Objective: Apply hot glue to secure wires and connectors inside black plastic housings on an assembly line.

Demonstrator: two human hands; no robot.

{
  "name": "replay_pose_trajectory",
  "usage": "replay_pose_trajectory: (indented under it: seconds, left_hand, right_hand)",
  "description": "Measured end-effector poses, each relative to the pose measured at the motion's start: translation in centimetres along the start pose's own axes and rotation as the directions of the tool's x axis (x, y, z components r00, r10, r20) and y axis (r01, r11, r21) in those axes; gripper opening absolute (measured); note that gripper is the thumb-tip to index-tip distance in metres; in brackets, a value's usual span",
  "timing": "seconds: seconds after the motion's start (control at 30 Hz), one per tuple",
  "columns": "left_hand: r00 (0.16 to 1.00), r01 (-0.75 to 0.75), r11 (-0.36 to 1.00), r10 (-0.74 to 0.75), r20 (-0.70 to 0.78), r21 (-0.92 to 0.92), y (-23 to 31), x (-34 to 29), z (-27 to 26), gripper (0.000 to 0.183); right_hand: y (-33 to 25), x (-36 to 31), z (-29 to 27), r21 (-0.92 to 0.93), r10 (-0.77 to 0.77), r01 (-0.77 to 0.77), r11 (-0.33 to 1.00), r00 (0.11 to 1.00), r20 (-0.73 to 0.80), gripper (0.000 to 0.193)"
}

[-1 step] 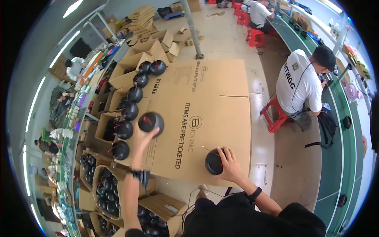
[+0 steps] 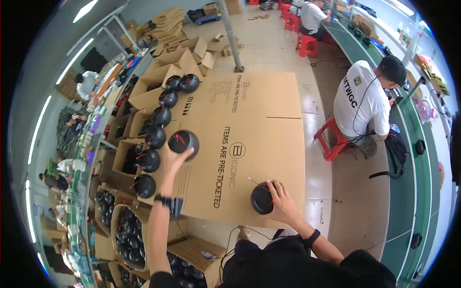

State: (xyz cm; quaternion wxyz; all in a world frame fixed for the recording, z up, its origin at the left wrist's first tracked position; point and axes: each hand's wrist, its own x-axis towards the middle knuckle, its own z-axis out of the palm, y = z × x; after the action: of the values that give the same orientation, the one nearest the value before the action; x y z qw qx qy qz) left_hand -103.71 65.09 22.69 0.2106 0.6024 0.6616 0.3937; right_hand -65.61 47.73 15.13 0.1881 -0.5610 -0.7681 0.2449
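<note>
Long light tubes (image 2: 39,129) edge the room at far left, beside a crowded workbench (image 2: 102,127) where several people are at work. Next come open cartons (image 2: 148,98), some of them filled with black balls. Along the left edge of a big cardboard surface (image 2: 276,149) runs a row of black balls (image 2: 154,137), several with thin red strands showing. Just right of that row, my left hand (image 2: 172,161) is curved round one ball (image 2: 185,143), thumb across its near side; the other fingers are mostly hidden beneath it, and I cannot tell whether the ball is lifted or resting. Beyond the far edge, a grey post (image 2: 230,36) stands on the pale floor. Near the lower right corner of the cardboard sits another ball (image 2: 260,198) — my right hand (image 2: 283,205) lies against its right side, part-open, fingers spread over the top and thumb lower down. Further right, a co-worker (image 2: 361,98) in a white shirt and black cap sits on a red stool (image 2: 331,139), facing a long green bench (image 2: 408,189) — a black backpack (image 2: 396,154) is beside it.
</note>
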Motion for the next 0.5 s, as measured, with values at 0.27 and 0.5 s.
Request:
replay_pose_trajectory:
  seconds: [0.27, 0.5]
  left_hand:
    - [0.964, 0.259, 0.934, -0.236, -0.121, 0.245, -9.8, 22.8, 8.1, 0.120]
    - [0.965, 0.113, 0.993, -0.101, -0.241, 0.039, -17.2, 29.3, 8.6, 0.116]
  right_hand:
    - [-3.2, 0.7, 1.4, -0.008, 0.318, -0.321, 0.947, 0.941, -0.112, 0.124]
    - [-5.6, 2.3, 4.2, 0.050, 0.515, -0.521, 0.852, 0.817, -0.260, 0.134]
